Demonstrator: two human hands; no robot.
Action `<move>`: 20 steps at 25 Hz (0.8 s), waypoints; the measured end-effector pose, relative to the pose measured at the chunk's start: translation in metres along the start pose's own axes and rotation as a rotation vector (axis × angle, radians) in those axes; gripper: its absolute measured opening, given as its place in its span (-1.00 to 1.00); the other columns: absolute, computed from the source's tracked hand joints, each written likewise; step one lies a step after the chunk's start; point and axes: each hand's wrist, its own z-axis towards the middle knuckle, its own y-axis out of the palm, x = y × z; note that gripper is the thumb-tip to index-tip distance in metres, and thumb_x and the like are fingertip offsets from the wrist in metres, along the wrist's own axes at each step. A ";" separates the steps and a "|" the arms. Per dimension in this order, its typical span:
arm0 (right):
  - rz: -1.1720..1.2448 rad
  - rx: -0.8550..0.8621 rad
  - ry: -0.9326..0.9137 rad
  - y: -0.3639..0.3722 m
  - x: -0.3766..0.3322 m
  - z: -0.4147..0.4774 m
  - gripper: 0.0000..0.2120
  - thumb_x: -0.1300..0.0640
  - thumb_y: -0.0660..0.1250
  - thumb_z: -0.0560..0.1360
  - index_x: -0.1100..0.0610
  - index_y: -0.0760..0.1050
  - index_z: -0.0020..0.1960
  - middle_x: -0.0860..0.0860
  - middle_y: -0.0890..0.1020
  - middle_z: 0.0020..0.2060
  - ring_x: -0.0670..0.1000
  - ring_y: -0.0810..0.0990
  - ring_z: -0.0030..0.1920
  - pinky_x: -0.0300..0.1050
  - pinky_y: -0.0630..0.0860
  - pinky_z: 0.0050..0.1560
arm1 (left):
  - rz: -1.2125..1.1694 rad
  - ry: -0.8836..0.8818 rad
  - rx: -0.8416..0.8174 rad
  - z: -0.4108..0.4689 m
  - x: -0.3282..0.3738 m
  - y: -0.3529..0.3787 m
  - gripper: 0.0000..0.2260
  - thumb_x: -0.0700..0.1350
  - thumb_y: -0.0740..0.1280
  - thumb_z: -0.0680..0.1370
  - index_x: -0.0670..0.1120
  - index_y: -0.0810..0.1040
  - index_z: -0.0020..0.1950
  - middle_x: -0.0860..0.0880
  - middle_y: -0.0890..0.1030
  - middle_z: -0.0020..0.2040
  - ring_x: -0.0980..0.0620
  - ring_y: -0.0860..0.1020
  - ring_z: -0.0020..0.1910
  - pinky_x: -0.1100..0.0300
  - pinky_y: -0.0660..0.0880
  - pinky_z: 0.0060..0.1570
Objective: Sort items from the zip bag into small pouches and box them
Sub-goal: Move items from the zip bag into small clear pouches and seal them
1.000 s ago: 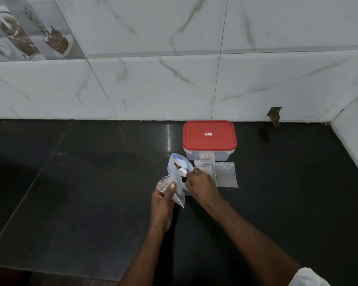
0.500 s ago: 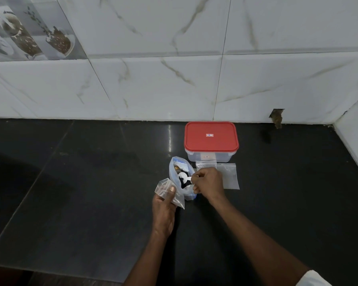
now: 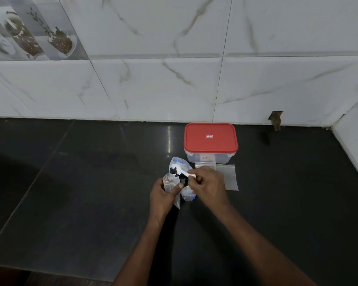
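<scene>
Spoon now up from zip bag over pouch; right hand pinches it, left hand grips pouch; box lidded, spare pouches flat.

The light is soft and a bit dim, and it seems to come from above. The white wall tiles look bright, but the black worktop looks very dark. A thin white streak of glare shines on the worktop just left of the box. A big dark shadow lies across the worktop's left side. The tile lines bend and lean near the edges of the view. Small things in the middle look a little fuzzy.
</scene>
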 end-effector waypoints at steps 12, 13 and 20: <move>-0.450 -0.032 -0.551 0.011 0.027 -0.030 -0.80 0.24 0.32 0.56 0.22 0.54 0.18 0.09 0.61 -0.11 -0.01 0.62 -0.18 -0.17 0.61 -0.22 | -0.017 -0.002 -0.013 0.004 -0.004 0.001 -0.74 -0.12 0.55 0.47 -0.07 0.63 0.13 -0.01 0.74 -0.05 0.10 0.72 -0.10 0.22 0.62 -0.11; -0.387 0.023 -0.442 0.011 0.026 -0.027 -0.82 0.26 0.32 0.55 0.23 0.59 0.13 0.06 0.59 -0.16 -0.04 0.58 -0.23 -0.26 0.57 -0.22 | -0.030 -0.009 -0.015 0.005 -0.005 0.000 -0.72 -0.10 0.55 0.47 -0.07 0.64 0.14 -0.01 0.75 -0.04 0.08 0.72 -0.07 0.15 0.64 -0.06; -0.388 -0.114 -0.039 0.012 0.041 -0.009 -0.90 0.34 0.40 0.41 0.23 0.65 -0.09 0.05 0.55 -0.30 -0.02 0.49 -0.37 -0.23 0.43 -0.35 | -0.169 -0.080 -0.097 -0.012 -0.018 -0.010 -0.76 -0.04 0.45 0.56 -0.08 0.66 0.20 -0.06 0.75 0.04 -0.04 0.71 0.06 -0.11 0.60 0.17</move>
